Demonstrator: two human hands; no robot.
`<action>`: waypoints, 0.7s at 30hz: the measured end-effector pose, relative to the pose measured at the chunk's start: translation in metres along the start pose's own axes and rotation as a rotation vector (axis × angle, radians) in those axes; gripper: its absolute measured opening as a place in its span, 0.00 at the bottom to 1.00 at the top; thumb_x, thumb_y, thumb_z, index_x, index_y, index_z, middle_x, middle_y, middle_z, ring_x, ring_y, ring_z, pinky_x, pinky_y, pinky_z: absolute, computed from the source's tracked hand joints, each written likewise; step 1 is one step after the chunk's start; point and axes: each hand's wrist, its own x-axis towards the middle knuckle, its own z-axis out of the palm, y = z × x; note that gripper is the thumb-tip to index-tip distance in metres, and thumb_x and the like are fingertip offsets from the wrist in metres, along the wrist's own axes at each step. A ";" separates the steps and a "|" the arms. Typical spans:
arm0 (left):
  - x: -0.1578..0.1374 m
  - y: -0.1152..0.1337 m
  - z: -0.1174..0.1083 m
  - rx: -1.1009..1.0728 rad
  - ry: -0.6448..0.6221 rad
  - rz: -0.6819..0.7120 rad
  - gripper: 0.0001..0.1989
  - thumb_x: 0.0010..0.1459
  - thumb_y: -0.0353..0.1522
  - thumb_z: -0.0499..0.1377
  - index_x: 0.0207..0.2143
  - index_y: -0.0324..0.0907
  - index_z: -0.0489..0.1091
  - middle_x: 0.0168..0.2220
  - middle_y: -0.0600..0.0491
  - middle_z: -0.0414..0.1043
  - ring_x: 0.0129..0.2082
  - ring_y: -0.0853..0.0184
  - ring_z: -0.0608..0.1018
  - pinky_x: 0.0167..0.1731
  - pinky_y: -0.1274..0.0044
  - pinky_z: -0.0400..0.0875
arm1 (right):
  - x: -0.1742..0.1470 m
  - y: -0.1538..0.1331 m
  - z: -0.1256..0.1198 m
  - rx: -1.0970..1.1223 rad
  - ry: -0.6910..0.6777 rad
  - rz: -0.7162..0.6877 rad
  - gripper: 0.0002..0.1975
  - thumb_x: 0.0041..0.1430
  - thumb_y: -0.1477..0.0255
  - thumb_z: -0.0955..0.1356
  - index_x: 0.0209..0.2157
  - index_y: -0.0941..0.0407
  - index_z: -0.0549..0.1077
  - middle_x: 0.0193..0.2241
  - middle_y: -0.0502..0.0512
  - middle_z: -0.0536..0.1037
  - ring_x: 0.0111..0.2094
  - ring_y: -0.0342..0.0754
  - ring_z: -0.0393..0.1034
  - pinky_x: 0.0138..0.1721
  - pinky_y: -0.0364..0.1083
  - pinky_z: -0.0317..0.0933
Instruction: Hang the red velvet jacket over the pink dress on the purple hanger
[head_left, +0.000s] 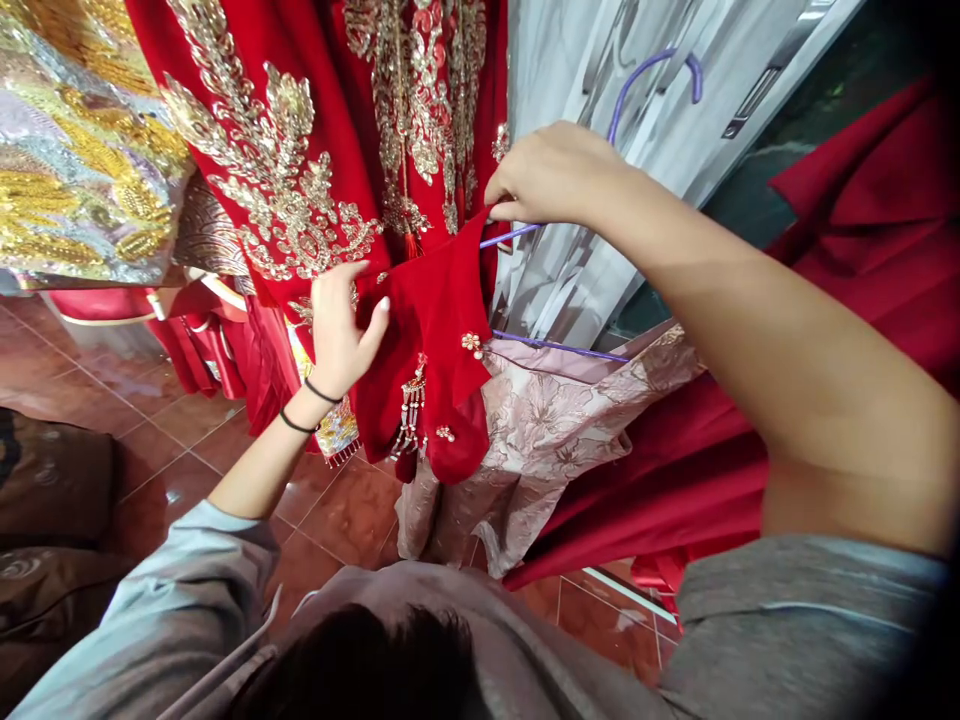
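A red velvet top (450, 300) with pearl-like flower ornaments and a beaded tassel is stretched between my two hands. My right hand (551, 178) pinches its upper right edge, beside a purple hanger (570, 347). The hanger's hook rises above my wrist, and its lower bar runs out from the velvet. My left hand (339, 325), with two black bands at the wrist, is closed around the left side of the top; its thumb lies over the cloth and some fingertips are hidden. A pale pink floral brocade garment (547, 415) hangs directly below the velvet.
Red garments with gold embroidery (289, 170) hang just beyond my hands. A yellow sequined garment (82, 150) hangs at the left. White sheer cloth (555, 90) is behind the hanger, with long red fabric (675, 500) at right. Brown bags (52, 480) stand on the tiled floor (330, 510).
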 end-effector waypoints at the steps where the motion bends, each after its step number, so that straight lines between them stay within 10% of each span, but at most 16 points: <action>1: 0.018 0.010 0.000 -0.016 -0.066 0.019 0.21 0.63 0.45 0.52 0.54 0.45 0.65 0.53 0.42 0.69 0.56 0.54 0.69 0.60 0.60 0.61 | -0.001 0.000 0.000 -0.042 0.000 -0.021 0.05 0.60 0.77 0.69 0.34 0.61 0.79 0.35 0.53 0.81 0.55 0.53 0.68 0.57 0.56 0.56; 10: 0.093 0.076 0.046 -0.057 -0.439 0.004 0.12 0.60 0.37 0.58 0.41 0.37 0.71 0.40 0.41 0.73 0.48 0.51 0.74 0.54 0.62 0.65 | -0.010 -0.011 -0.009 -0.076 0.029 -0.093 0.11 0.59 0.74 0.69 0.43 0.58 0.80 0.36 0.50 0.82 0.47 0.44 0.72 0.57 0.51 0.58; 14: 0.085 0.080 0.054 0.022 -0.479 -0.015 0.09 0.58 0.30 0.55 0.39 0.37 0.71 0.36 0.43 0.73 0.43 0.53 0.75 0.48 0.65 0.68 | -0.072 0.011 -0.020 0.068 0.369 -0.095 0.15 0.63 0.64 0.67 0.45 0.56 0.79 0.41 0.55 0.81 0.48 0.47 0.73 0.58 0.53 0.57; 17: 0.082 0.079 0.057 0.054 -0.479 -0.049 0.08 0.58 0.32 0.54 0.35 0.39 0.72 0.32 0.45 0.73 0.39 0.55 0.76 0.43 0.66 0.69 | -0.137 0.058 -0.008 0.404 0.737 0.191 0.16 0.65 0.62 0.65 0.40 0.59 0.81 0.36 0.62 0.81 0.37 0.45 0.75 0.42 0.49 0.66; 21: 0.083 0.078 0.060 0.055 -0.477 -0.074 0.08 0.57 0.35 0.55 0.32 0.41 0.71 0.30 0.47 0.72 0.38 0.56 0.75 0.41 0.67 0.68 | -0.188 0.090 0.038 0.838 0.214 0.762 0.07 0.59 0.75 0.69 0.30 0.62 0.80 0.27 0.64 0.79 0.24 0.40 0.71 0.31 0.46 0.64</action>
